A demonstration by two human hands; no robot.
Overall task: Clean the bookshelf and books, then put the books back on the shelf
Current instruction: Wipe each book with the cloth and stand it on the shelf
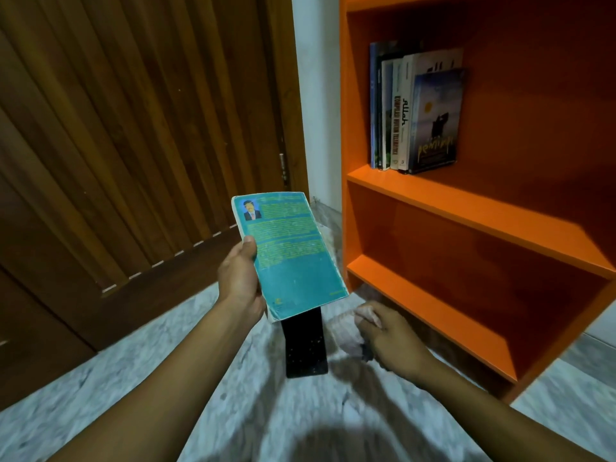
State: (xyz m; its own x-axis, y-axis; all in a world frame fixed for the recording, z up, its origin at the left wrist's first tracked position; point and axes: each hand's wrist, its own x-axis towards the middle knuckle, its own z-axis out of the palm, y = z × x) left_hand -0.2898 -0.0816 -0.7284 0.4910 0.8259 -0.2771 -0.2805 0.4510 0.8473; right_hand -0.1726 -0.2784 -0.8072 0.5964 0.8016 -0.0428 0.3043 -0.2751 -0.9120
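My left hand [240, 278] holds a teal paperback book [293, 258] by its left edge, back cover up, above the floor. To its lower right, my right hand [390, 338] is closed on a crumpled pale cloth [346, 331]. A black book [305, 345] lies flat on the floor under the teal one. The orange bookshelf [466, 208] stands on the right. Several books [416, 111] stand upright at the left end of its middle shelf. The two shelves below them hold nothing.
A dark wooden slatted door [133, 145] fills the left side. A white wall strip [316, 95] runs between door and shelf. The floor [166, 378] is pale marbled tile, and my shadow falls on it near the bottom.
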